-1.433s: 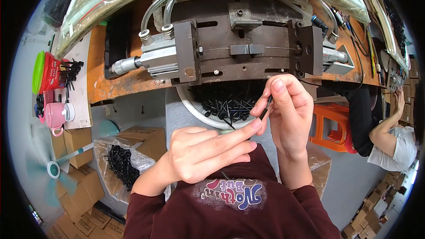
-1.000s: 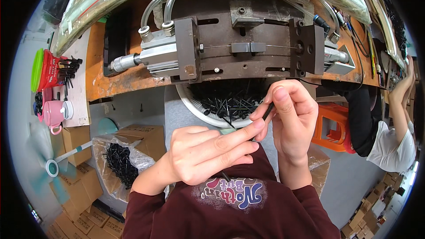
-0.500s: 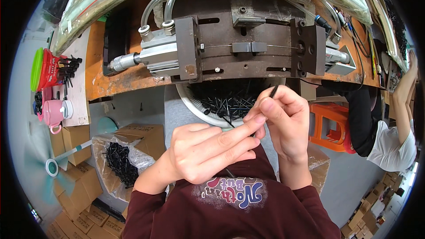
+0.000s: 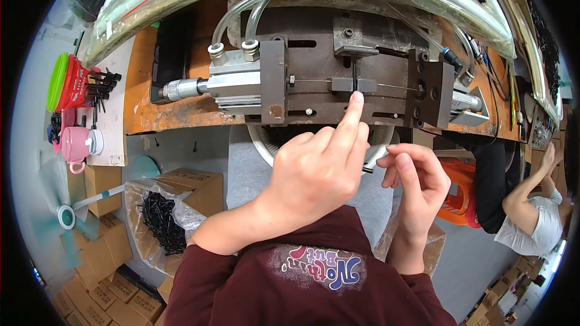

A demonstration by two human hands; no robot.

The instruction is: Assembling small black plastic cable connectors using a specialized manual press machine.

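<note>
The left hand [image 4: 317, 168], grip too hidden to tell, puts one finger to a black rod [image 4: 355, 76]; the right hand [image 4: 421, 186] is loosely spread.

One view: head-worn, left fisheye of the pair, facing down, upright. Wearer's maroon shirt [image 4: 302, 299] runs along the bottom edge. Left hand [image 4: 323, 166] and right hand [image 4: 417, 184] sit close, around mid-frame; metal fixture [image 4: 308, 63] is farther out, upper half. Very wide field: fan [image 4: 66, 217] near left rim, co-worker [image 4: 531, 223] near right. Straight edges bow toward the rim.
</note>
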